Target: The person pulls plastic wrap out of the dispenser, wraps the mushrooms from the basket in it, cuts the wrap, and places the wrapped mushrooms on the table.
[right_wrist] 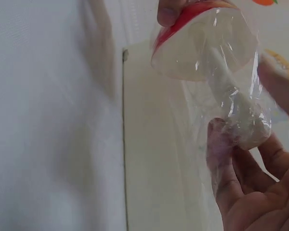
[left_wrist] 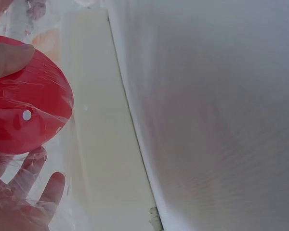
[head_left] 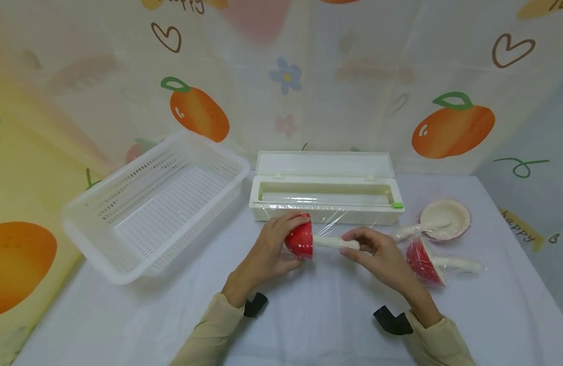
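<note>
A mushroom-shaped piece (head_left: 301, 240), with a red white-dotted cap, cream underside and white stem, is held sideways above the table. Clear plastic film wraps it, wrinkled and shiny around the stem (right_wrist: 236, 106). My left hand (head_left: 273, 241) grips the red cap (left_wrist: 31, 101), the thumb lying on its outside and film over some fingers. At the stem's free end, my right hand (head_left: 375, 254) pinches the stem and film between thumb and fingers. Behind both hands stands a long white film dispenser (head_left: 327, 216), lid raised; film stretches from its front toward the mushroom.
Two more film-covered mushroom pieces lie at the right: one mushroom (head_left: 446, 218) shows its cream underside upward, the nearer mushroom (head_left: 425, 262) rests on its side. A white perforated plastic basket (head_left: 126, 274) stands at the left. A fruit-printed cloth (head_left: 345, 117) hangs behind the table.
</note>
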The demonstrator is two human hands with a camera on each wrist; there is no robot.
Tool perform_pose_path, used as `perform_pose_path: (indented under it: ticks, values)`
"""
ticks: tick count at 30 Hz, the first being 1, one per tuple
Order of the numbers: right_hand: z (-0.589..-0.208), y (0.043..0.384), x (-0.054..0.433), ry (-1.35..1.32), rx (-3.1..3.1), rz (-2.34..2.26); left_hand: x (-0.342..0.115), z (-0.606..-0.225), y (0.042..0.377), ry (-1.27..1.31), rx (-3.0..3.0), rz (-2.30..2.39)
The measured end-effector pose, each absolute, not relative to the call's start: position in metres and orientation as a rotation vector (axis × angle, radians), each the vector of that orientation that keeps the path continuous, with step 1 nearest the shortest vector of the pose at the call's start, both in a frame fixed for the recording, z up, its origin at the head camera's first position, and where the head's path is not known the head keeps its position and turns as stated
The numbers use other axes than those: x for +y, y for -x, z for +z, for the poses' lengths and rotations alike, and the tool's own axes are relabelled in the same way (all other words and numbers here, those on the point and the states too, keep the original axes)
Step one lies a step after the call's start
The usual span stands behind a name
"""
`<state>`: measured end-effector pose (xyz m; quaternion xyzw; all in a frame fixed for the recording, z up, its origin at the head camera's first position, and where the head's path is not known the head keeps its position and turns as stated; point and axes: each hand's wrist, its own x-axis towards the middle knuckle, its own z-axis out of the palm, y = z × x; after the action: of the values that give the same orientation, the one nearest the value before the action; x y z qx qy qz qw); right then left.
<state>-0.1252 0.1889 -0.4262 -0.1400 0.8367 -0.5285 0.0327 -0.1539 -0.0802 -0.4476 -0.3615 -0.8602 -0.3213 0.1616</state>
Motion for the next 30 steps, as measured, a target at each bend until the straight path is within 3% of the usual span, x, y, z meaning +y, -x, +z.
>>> perform_pose_path:
  ticks: [9, 30]
  values:
    - [-0.426, 0.127, 0.191, 0.669, 2.807, -1.643, -0.079, -0.437, 0.157, 1.048, -2.437, -0.858]
    - [-0.394, 0.155, 0.196, 0.737, 3.035, -1.561, -0.077, -0.395, 0.184, 0.879, -2.55, -0.877]
